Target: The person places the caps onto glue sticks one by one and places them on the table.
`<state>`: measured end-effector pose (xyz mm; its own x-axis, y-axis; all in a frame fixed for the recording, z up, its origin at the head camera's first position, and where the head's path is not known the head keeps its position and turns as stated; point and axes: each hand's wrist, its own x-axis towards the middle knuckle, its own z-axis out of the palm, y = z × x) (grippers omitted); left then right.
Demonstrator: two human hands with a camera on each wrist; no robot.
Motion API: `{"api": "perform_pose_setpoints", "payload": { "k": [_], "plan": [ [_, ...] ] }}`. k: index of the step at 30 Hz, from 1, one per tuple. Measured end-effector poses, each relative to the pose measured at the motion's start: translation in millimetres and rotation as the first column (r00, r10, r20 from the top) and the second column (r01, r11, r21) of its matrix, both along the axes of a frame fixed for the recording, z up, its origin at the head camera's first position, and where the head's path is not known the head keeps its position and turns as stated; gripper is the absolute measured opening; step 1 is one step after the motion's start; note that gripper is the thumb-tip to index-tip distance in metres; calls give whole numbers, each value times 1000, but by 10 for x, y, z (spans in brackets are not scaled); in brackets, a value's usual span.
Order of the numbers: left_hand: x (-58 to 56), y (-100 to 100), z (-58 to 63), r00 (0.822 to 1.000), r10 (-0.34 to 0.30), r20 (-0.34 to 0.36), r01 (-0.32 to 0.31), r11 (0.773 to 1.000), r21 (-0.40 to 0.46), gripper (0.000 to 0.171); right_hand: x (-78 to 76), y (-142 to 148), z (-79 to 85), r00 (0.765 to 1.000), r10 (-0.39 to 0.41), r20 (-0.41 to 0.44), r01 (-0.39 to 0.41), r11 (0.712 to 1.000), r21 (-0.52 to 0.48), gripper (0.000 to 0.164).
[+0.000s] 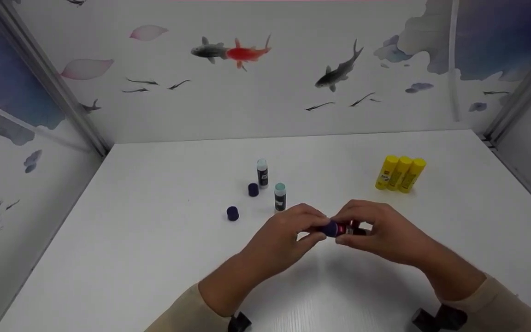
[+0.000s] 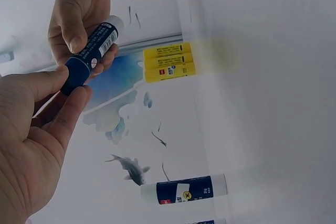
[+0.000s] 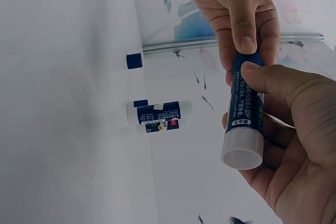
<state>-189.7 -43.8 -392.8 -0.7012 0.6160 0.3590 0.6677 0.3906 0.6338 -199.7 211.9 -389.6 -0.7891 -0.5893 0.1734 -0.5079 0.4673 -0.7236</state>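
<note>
Above the table, both hands hold one dark blue glue stick (image 3: 245,108) with a white base. My left hand (image 1: 288,230) pinches its blue cap (image 2: 77,72) between thumb and fingers. The other end of the barrel is gripped by my right hand (image 1: 380,228). The cap sits on the stick. Two uncapped glue sticks, a farther one (image 1: 262,175) and a nearer one (image 1: 280,197), stand upright beyond the left hand. Two loose blue caps, one (image 1: 253,189) beside the farther stick and another (image 1: 233,213) nearer to me, stand left of them.
Several yellow glue sticks (image 1: 400,174) stand side by side at the back right of the white table (image 1: 155,230). Walls printed with fish (image 1: 247,53) and clouds enclose the table at the back and sides.
</note>
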Motion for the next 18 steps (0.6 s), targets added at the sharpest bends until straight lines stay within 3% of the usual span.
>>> {"api": "perform_pose_setpoints", "payload": {
  "k": [9, 18],
  "plan": [
    [13, -7, 22, 1000, -14, -4, 14, 1000, 13, 34, -6, 5, 0, 1000, 22, -5, -22, 999, 31, 24],
    [16, -20, 88, 999, -11, -42, 11, 1000, 0, 29, -4, 2, 5, 998, 49, -25, -49, 999, -1, 21]
  ]
}}
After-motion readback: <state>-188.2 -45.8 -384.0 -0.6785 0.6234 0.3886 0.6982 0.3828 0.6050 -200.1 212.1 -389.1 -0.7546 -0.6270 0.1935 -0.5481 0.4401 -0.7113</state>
